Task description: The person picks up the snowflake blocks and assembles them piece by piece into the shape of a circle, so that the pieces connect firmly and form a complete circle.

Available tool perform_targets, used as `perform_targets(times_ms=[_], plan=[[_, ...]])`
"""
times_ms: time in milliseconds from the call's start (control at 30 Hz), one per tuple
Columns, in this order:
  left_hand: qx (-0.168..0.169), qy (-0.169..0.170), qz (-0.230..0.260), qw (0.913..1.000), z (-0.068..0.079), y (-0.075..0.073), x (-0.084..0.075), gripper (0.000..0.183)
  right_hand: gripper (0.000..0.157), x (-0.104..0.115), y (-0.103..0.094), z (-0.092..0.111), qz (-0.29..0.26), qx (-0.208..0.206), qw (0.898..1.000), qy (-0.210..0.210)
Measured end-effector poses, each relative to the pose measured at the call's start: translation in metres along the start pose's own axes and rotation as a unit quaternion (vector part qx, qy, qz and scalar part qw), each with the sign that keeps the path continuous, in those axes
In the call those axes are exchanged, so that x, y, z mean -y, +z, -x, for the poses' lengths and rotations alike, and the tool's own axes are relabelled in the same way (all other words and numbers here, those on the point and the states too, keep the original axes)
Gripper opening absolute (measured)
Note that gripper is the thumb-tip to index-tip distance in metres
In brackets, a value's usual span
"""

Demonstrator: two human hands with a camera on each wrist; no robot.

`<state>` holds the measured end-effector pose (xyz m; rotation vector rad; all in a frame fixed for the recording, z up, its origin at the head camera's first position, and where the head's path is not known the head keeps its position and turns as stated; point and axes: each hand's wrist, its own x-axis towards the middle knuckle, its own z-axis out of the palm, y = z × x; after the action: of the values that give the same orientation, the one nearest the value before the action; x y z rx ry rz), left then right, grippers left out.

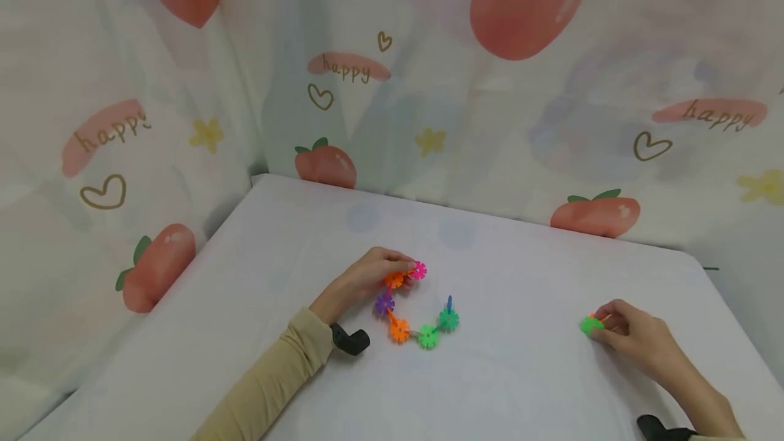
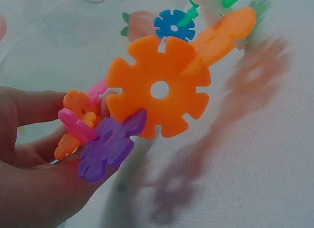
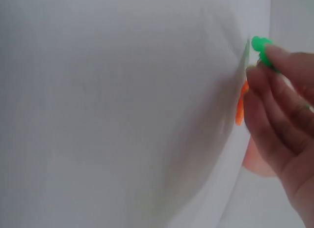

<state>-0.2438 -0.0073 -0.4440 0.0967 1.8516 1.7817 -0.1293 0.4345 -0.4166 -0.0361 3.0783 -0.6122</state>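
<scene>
My left hand (image 1: 375, 268) grips one end of a curved chain of snowflake-shaped plastic discs, left of the table's middle. At that end, a pink disc (image 1: 419, 270) and an orange disc lie by the fingertips, followed by a purple disc (image 2: 109, 144). A larger-looking orange disc (image 2: 159, 71) comes after them in the left wrist view. Farther along are a light green disc (image 1: 428, 337), a teal-green disc (image 1: 449, 320) and a blue disc (image 2: 174, 26). Off to the right, my right hand (image 1: 643, 337) pinches a green disc (image 3: 262, 48); an orange disc (image 3: 240, 105) shows beside its fingers.
A white cloth-covered table (image 1: 508, 373) lies under both hands. Behind it and at its left hang printed curtains (image 1: 392, 128) with peaches, hearts and lettering. Each wrist wears a black device, such as the left wrist mount (image 1: 352, 340).
</scene>
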Motion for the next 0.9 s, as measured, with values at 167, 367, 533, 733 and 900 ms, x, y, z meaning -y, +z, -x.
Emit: perform_targets(times_ms=[167,367,533,733,900], plan=[[0.002,0.001,0.011,0.9999,0.000,0.001,0.000,0.031,0.020,0.021,0.007,-0.002,-0.023,-0.022,0.999,-0.032],[0.004,0.008,0.011,0.9999,0.001,0.003,0.002,0.031,0.020,0.047,0.018,-0.013,-0.071,-0.031,0.995,-0.057],[0.001,0.005,0.012,0.9999,0.003,0.004,0.004,0.031,0.020,0.068,0.030,-0.023,-0.101,-0.026,0.992,-0.071],[0.002,0.007,0.027,0.9996,0.003,0.003,0.006,0.032,0.020,0.093,0.043,-0.038,-0.143,-0.014,0.986,-0.083],[0.005,0.014,0.027,0.9995,0.003,0.003,0.005,0.032,0.014,0.114,0.051,-0.050,-0.164,-0.004,0.982,-0.091]])
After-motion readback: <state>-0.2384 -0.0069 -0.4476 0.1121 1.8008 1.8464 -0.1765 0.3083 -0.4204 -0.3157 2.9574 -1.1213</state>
